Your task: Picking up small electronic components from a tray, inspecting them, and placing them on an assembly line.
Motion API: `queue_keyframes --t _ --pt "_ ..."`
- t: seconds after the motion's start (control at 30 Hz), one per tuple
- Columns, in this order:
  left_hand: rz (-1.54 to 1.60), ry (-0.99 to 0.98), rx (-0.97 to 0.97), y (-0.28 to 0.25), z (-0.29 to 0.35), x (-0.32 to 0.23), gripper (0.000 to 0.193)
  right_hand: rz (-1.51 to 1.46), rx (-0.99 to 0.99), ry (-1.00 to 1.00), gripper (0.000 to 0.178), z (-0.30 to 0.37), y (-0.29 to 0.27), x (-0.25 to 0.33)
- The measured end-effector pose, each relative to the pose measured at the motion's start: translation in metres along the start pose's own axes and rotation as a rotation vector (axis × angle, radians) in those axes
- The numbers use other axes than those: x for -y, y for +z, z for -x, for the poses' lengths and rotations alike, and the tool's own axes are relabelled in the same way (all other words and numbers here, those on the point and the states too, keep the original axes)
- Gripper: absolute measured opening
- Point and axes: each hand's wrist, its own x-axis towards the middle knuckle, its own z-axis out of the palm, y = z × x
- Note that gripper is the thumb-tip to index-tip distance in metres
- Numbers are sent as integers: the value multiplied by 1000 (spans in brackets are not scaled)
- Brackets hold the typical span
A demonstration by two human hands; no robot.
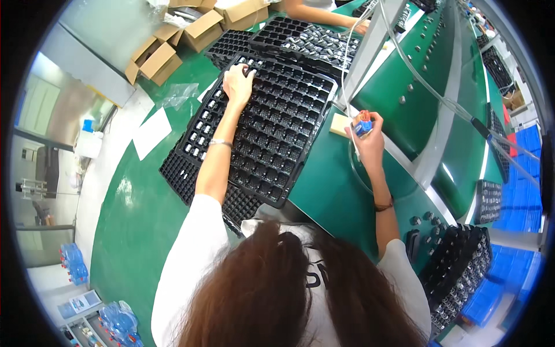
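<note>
My left hand (pixel 238 85) reaches to the far left part of a large black compartment tray (pixel 272 127). Its fingers are bent together over the pockets, and what they pinch, if anything, is hidden. Small silver-and-white parts (pixel 203 126) sit in the tray's left-hand pockets; the pockets farther right show bare black bottoms. My right hand (pixel 370 141) is closed around a small blue-and-orange object (pixel 363 123), whose kind I cannot make out. It is held above the green table (pixel 329 191), beside a pale yellow block (pixel 340 125).
More black trays (pixel 306 43) are stacked beyond, where another person's hand (pixel 362 26) works. A metal post (pixel 376 46) and a hanging cable stand near my right hand. Loose metal parts (pixel 428 217) and filled trays (pixel 462 272) lie at right. Cardboard boxes (pixel 159 61) stand far left.
</note>
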Motion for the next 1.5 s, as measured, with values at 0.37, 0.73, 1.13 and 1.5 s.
queue_keyframes --t 0.37,0.73,1.13,1.5 --pt "67 2 219 12 -41 5 23 -255 44 213 51 48 -73 -33" --pt "1600 -888 798 -78 111 -119 24 -116 -53 -35 42 -7 -3 -10" --pt "1682 -926 944 -83 177 -138 32 254 -340 55 36 -111 -27 -139" --pt "1575 -728 824 -53 168 -169 27 -730 -25 336 35 -54 -23 -50"
